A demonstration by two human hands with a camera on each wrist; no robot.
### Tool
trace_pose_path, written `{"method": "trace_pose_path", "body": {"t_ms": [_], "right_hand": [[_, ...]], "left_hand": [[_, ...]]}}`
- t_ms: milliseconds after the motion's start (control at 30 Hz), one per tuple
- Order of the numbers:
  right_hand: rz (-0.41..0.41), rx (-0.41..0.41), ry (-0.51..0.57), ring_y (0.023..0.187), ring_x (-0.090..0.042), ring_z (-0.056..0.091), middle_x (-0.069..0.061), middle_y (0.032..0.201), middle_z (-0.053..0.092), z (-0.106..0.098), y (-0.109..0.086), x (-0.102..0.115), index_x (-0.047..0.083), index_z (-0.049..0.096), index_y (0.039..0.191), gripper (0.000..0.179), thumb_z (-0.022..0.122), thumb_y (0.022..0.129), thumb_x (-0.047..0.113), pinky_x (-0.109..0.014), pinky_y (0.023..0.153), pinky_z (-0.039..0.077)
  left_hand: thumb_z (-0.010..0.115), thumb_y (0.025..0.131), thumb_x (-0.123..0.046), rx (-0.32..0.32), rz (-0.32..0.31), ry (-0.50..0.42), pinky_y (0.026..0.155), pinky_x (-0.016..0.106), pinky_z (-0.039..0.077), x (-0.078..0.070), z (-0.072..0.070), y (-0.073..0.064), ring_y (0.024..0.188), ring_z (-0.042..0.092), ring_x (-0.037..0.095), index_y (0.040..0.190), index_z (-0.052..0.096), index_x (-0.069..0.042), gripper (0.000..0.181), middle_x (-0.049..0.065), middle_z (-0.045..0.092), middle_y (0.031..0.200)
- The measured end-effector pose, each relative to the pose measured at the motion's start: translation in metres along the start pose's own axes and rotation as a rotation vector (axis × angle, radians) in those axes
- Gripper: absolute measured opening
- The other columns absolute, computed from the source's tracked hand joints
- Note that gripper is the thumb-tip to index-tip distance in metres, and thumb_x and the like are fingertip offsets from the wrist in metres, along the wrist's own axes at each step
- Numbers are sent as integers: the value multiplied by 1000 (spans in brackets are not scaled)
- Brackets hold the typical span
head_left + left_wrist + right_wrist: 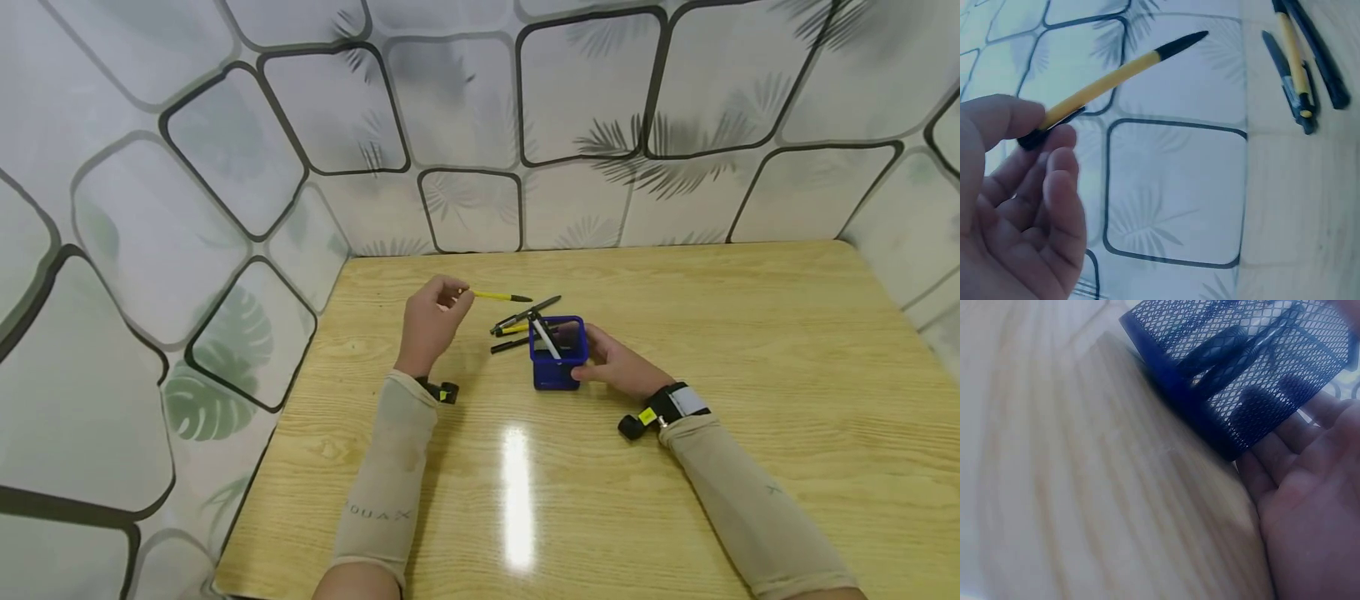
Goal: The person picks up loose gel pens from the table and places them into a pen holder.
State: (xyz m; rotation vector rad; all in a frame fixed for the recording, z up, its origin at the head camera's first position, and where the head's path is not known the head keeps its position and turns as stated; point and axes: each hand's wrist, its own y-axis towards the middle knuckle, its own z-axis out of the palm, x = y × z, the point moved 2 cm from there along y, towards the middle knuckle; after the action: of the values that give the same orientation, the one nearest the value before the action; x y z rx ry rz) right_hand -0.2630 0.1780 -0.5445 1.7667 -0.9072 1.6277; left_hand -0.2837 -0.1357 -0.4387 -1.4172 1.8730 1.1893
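- Head view: a person's left hand pinches a slim yellow plastic pen with a black tip, pointed rightward above a pale wood-grain table.
- Left wrist view: thumb and fingertips close on the yellow pen's black rear end; the tip extends free, and the other fingers curl loosely.
- At the centre, the right hand grips a square, dark-blue mesh holder, thumb at the near side and fingers behind; it stands upright, with a white pen leaning inside.
- Just left of the holder lie a dark grey pen, a second yellow-and-black pen and a black pen, close together.
- The step in hand appears to be handling one pen while steadying the holder.
- The next move, in our judgement, calls for a secure pinch and a still holder; lining the pen up with the open top would need it turned steeper.
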Motion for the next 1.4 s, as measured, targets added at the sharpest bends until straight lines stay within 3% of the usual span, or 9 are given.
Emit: {"method": "trace_pose_path", "body": {"t_ms": [67, 200, 367, 567, 800, 1033, 1400], "right_hand": [[4, 0, -3, 151, -39, 32, -13, 165, 32, 0, 0, 0, 17, 25, 163, 81, 73, 98, 17, -61, 119, 30], [5, 1, 1, 151, -38, 32, -13, 165, 33, -1, 0, 0, 18, 26, 162, 79, 73, 98, 16, -60, 118, 31], [-2, 6, 4, 150, -39, 33, -12, 165, 32, 0, 0, 1, 17, 27, 162, 78, 72, 99, 16, -59, 118, 30], [17, -9, -17, 153, -37, 29, -9, 165, 33, -1, 0, -1, 20, 27, 162, 80, 74, 98, 20, -60, 121, 24], [-31, 12, -35, 151, -37, 34, -10, 164, 35, -3, 3, -5, 19, 29, 161, 73, 70, 100, 15, -60, 118, 32], [-18, 7, -18, 151, -39, 33, -11, 165, 33, -2, 1, -4, 17, 28, 161, 76, 71, 99, 15, -60, 119, 29], [-18, 10, -2, 151, -37, 33, -10, 165, 33, -1, 1, -2, 17, 29, 161, 76, 72, 99, 17, -58, 118, 31]], "left_hand": [[67, 101, -29, -60, 41, -44, 73, 39, 54, -5, -2, 0, 85, 64, 17, 111, 73, -12, 21, 3, 71, 99], [65, 102, -20, -147, 62, -133, 72, 34, 50, -11, -2, 1, 84, 63, 25, 113, 71, -4, 20, 13, 68, 99], [65, 100, -8, -188, 105, -224, 70, 28, 46, -14, -1, 0, 83, 61, 25, 113, 69, 1, 16, 17, 64, 98], [65, 100, -10, -146, 234, -295, 66, 26, 47, -19, -1, -2, 82, 60, 17, 112, 68, -1, 16, 9, 62, 94], [62, 101, -17, -65, 321, -271, 65, 29, 46, -25, 0, -4, 82, 62, 17, 114, 68, -6, 18, 5, 63, 91], [62, 101, -16, -7, 322, -204, 64, 29, 49, -29, 2, -6, 82, 63, 17, 116, 68, -7, 18, 6, 68, 94], [66, 100, -12, 25, 292, -216, 63, 30, 49, -34, 3, -7, 81, 62, 18, 115, 70, -7, 17, 10, 69, 94]]}}
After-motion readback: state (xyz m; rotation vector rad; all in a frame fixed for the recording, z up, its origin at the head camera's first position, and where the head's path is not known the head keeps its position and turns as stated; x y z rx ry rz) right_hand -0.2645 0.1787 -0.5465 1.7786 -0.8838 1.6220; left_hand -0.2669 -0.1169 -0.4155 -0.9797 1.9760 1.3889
